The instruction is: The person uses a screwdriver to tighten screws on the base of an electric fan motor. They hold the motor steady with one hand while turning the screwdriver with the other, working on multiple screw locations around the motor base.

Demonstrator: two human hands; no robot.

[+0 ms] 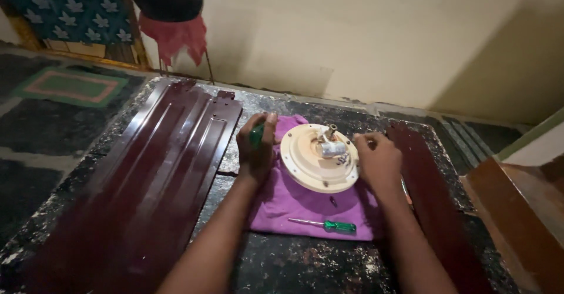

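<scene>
left hand [257, 147] grips green tool [257, 134] | right hand [378, 160] at fan motor [319, 157]

no packages, labels, signs or screens here.
nothing on the tabletop [305, 264] or against the wall carries any wrapper, sticker, notice or display.

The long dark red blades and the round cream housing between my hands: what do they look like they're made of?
Dark red blades: probably painted sheet metal, glossy, with pressed ribs catching the light. Cream housing: seems enamelled metal, smooth with a satin sheen and small rim holes; plastic can't be excluded. It rests on a soft purple cloth.
</scene>
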